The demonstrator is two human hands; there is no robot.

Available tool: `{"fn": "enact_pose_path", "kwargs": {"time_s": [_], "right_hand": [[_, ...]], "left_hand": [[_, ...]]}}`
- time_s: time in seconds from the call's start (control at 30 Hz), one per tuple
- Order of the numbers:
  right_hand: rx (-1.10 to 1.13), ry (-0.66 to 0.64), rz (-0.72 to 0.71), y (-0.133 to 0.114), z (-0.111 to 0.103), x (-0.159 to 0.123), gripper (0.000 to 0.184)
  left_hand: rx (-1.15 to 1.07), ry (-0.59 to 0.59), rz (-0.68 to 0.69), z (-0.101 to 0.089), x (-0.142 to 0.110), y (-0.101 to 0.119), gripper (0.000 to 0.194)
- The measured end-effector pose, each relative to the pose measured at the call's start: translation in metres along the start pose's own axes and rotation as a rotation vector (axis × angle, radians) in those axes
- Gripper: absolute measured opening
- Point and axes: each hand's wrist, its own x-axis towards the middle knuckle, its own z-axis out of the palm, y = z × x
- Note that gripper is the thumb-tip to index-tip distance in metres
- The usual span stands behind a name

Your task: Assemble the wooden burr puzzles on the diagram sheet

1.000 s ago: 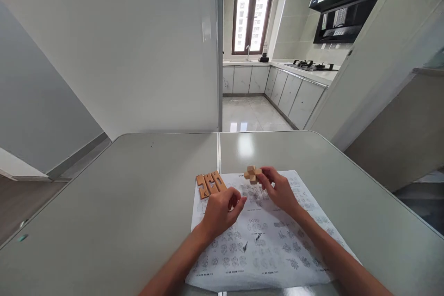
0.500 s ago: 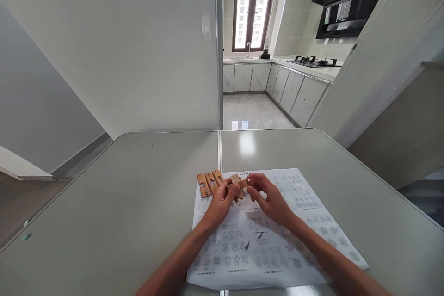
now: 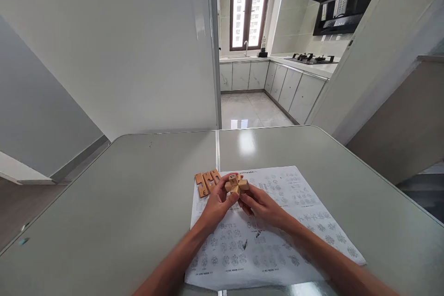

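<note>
A wooden burr puzzle [image 3: 236, 184] of interlocking light-coloured blocks is held above the sheet, with dark marks on its upper block. My left hand [image 3: 220, 200] is closed round its left side, the thumb at the front and fingers behind. From the right, my right hand [image 3: 258, 202] grips its lower right side, fingers curled partly under it. Just left of my left hand lie three flat, notched wooden pieces [image 3: 202, 186] side by side, bearing handwritten numbers. My left fingers partly cover the nearest of them.
A large paper sheet [image 3: 243, 259] printed with puzzle diagrams lies under my hands on the grey table [image 3: 138, 203]. A seam runs across the table's middle. A small green object [image 3: 24, 241] sits by the left edge. Beyond are a kitchen counter and a stove [image 3: 312, 58].
The puzzle has turned in my hands, and its crossed blocks now face up. My right hand has moved from the piece at its right to a hold lower down. The view has shifted slightly.
</note>
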Motion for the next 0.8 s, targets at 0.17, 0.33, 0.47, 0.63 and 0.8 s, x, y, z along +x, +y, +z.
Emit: {"fn": "enact_pose_path", "kwargs": {"time_s": [0.17,0.33,0.47,0.63,0.8], "right_hand": [[0.149,-0.147,0.066,-0.002,-0.010,-0.001,0.037],[0.110,-0.087,0.094,0.000,-0.012,-0.001,0.036],[0.027,0.048,0.069,0.005,-0.008,-0.001,0.040],[-0.200,0.289,-0.014,0.010,-0.004,0.000,0.035],[-0.248,0.314,-0.031,0.010,-0.001,-0.001,0.034]], "left_hand": [[0.003,-0.113,-0.003,0.000,-0.001,0.005,0.073],[0.063,-0.133,0.047,-0.001,0.000,0.004,0.068],[0.167,-0.065,0.100,0.000,0.000,-0.001,0.063],[0.263,0.068,0.113,0.005,-0.001,-0.002,0.069],[0.285,0.124,0.113,0.009,-0.002,0.001,0.072]]}}
